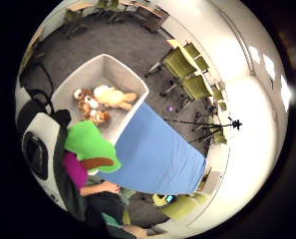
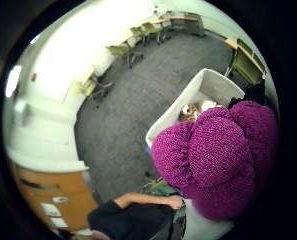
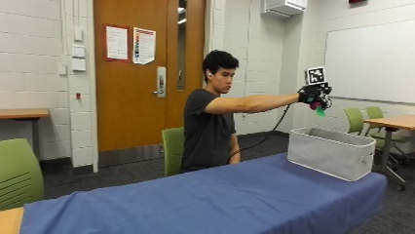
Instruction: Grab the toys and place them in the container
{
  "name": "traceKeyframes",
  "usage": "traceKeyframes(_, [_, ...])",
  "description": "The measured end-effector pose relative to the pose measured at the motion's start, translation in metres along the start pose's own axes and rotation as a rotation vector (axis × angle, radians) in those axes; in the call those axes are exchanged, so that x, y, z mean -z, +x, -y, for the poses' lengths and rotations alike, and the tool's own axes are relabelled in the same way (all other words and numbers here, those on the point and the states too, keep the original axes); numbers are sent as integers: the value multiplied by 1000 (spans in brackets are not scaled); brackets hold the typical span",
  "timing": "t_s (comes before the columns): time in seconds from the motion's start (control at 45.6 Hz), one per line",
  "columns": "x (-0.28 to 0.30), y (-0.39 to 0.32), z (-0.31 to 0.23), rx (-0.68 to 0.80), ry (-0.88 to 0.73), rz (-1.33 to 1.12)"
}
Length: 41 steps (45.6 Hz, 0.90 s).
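Outside view: blue-clothed table (image 3: 214,200) bears a grey container (image 3: 330,152); hand (image 3: 313,95) above grips a knitted toy (image 3: 319,107).

Magenta-and-green knitted toy (image 3: 317,106) held above grey container (image 3: 330,152), plush toys (image 1: 100,102) inside

The sheets (image 3: 131,44) posted on the door (image 3: 139,73) carry no readable text.
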<state>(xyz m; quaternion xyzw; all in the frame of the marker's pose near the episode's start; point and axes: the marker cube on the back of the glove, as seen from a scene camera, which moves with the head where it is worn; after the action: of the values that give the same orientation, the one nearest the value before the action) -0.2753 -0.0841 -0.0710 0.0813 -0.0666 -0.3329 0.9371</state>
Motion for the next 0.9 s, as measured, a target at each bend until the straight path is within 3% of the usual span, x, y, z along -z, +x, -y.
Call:
traceKeyframes(0.153, [-28, 15, 0, 65, -68, -239])
traceKeyframes(0.263, [-37, 11, 1, -107, -173, -154])
traceKeyframes(0.417, [-27, 41, -15, -264, -175, -243])
traceKeyframes(0.57, [-14, 69, -59, -263, -194, -193])
traceKeyframes(0.702, [-14, 40, -108, -321, -195, -318])
traceKeyframes(0.789, [-8, 47, -154, -277, -165, -240])
traceKeyframes(0.899, [-10, 80, -208, -377, -140, -297])
